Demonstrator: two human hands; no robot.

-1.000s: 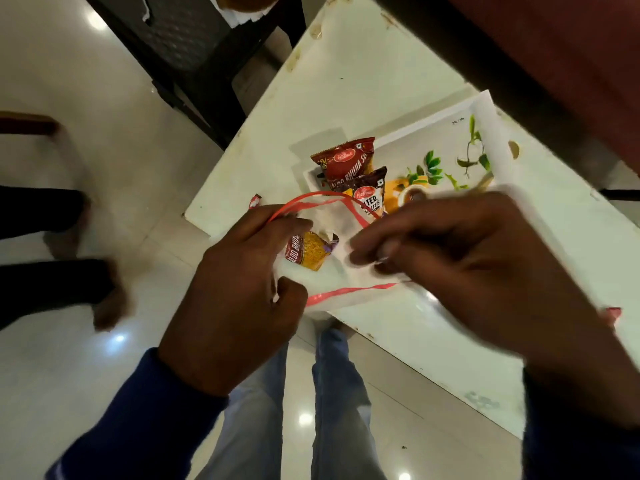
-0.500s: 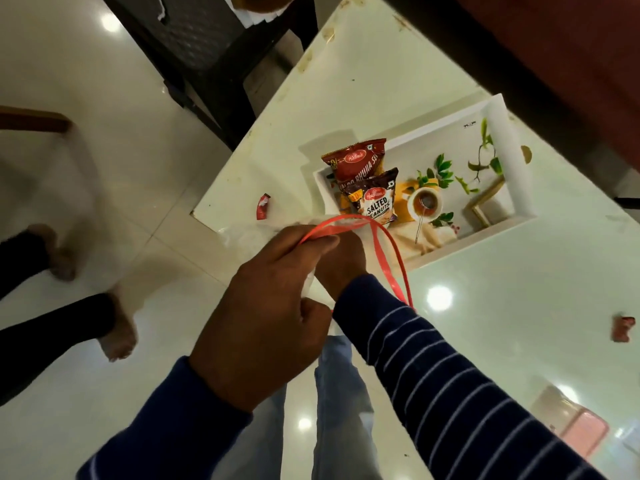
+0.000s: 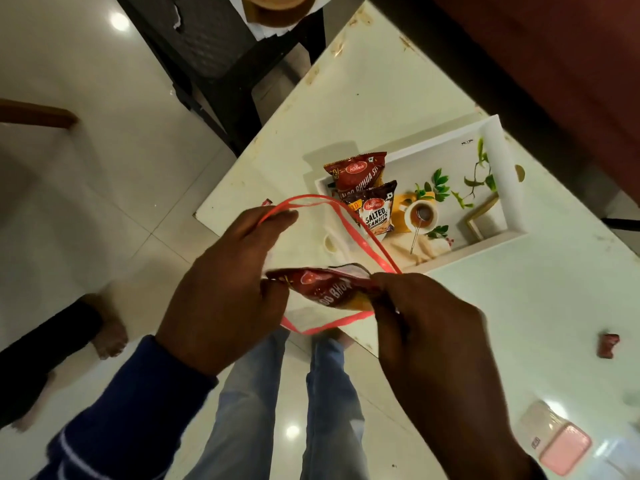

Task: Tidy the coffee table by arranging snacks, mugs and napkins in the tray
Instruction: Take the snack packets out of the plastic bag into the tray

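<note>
1. My right hand point(image 3: 436, 344) pinches one end of a red snack packet point(image 3: 325, 289) between thumb and fingertips, fingers curled round its edge.
2. My left hand point(image 3: 221, 289) grips the mouth of a clear plastic bag with a red rim point(image 3: 349, 230); its fingers pinch the red rim at the top, and its thumb looks to touch the packet's other end, though I cannot tell how firmly.
3. The packet sits in the open mouth of the bag, held in the air above the near edge of the white table point(image 3: 519, 306).
4. Beyond the bag, a white tray point(image 3: 512, 174) with a printed leaf-and-cup picture lies on the table.
5. Two packets stand at the tray's left end: a red Haldiram's bhujia packet point(image 3: 356, 171) behind, a brown Salted Peanuts packet point(image 3: 375, 213) overlapping it in front.
6. A small red wrapper point(image 3: 609, 345) lies on the table well to the right.
7. A pink flat case point(image 3: 564, 450) rests near the table's lower right corner.
</note>
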